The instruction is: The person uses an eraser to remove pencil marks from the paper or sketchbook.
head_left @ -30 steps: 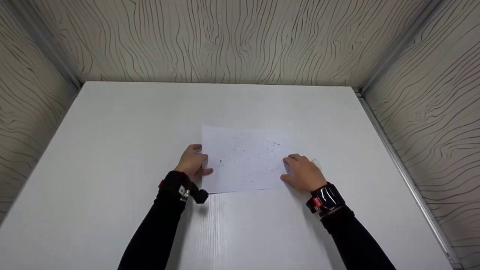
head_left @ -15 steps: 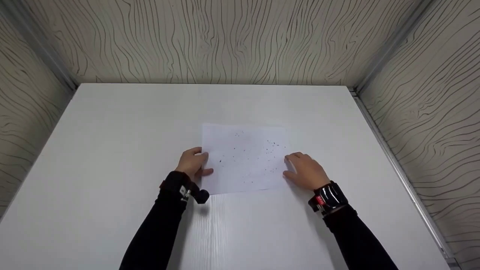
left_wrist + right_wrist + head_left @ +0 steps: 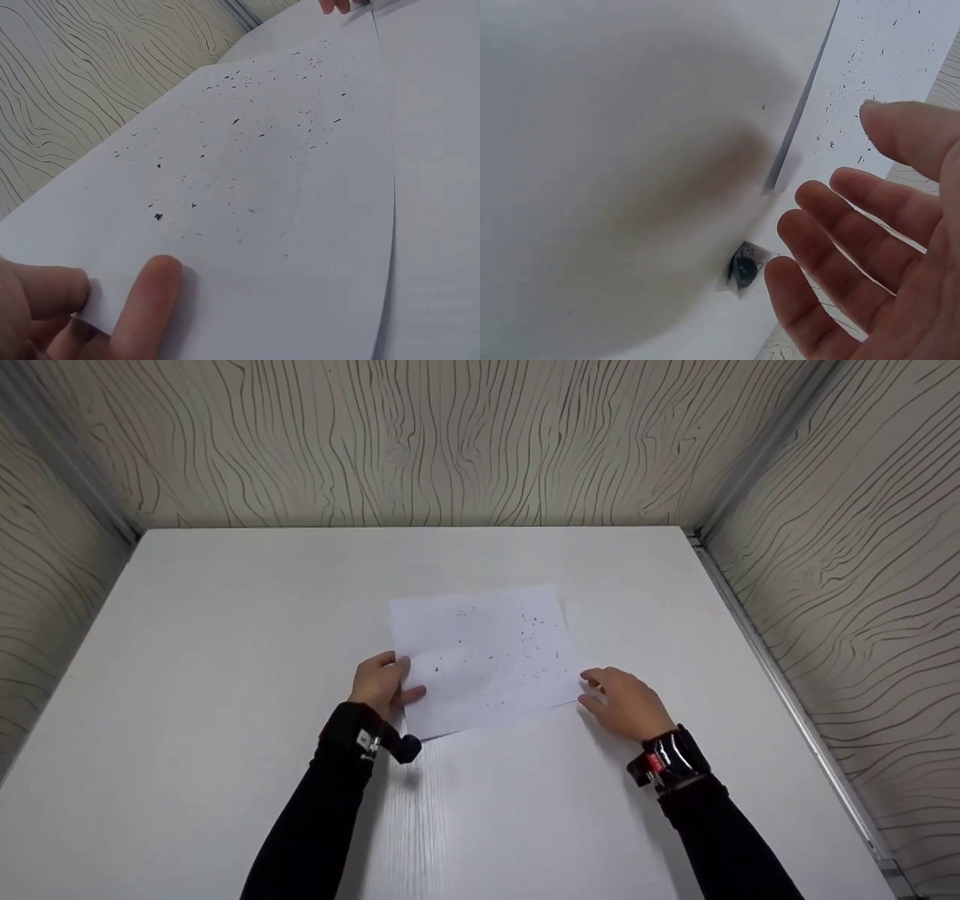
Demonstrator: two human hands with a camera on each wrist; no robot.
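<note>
A white sheet of paper (image 3: 487, 660), strewn with small dark specks (image 3: 236, 121), lies tilted a little on the white table. At its left edge my left hand (image 3: 379, 684) pinches it, thumb on top and other fingers at and under the edge. My right hand (image 3: 626, 703) hovers by the paper's lower right corner, fingers loosely spread and holding nothing. In the right wrist view a small clear packet with something black inside (image 3: 744, 268) lies on the table beside the right fingertips.
The white table (image 3: 262, 600) reaches back to a wood-patterned wall panel (image 3: 420, 442). Similar panels stand at left and right, with a metal rail (image 3: 795, 712) along the right table edge. Tiny loose specks lie on the table near the packet.
The paper has turned, its right side swinging away from me and upward in view. My right hand has come off the paper's edge and moved slightly right. The left hand keeps its hold.
</note>
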